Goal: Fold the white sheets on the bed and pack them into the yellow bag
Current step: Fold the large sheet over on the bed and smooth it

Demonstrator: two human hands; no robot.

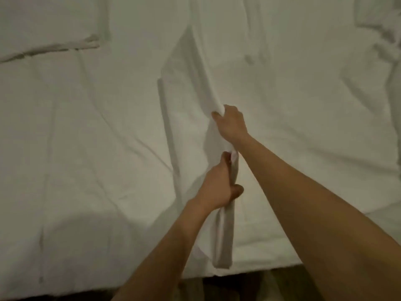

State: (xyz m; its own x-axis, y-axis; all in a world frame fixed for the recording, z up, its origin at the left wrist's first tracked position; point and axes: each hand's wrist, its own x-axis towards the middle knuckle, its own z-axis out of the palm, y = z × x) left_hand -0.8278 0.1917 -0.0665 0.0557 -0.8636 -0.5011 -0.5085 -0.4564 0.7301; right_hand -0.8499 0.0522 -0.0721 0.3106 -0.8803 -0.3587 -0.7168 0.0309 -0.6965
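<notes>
Currently we hold one sheet [191, 88] along its folded edge, raised off the bed [65, 148]. Our left hand [219, 187] grips the near end in a closed fist, leaving a tail hanging over the bed's edge; our right hand [231, 124] pinches the fold farther out. We judge this spacing keeps the edge taut for the next fold. No bag is in view.
</notes>
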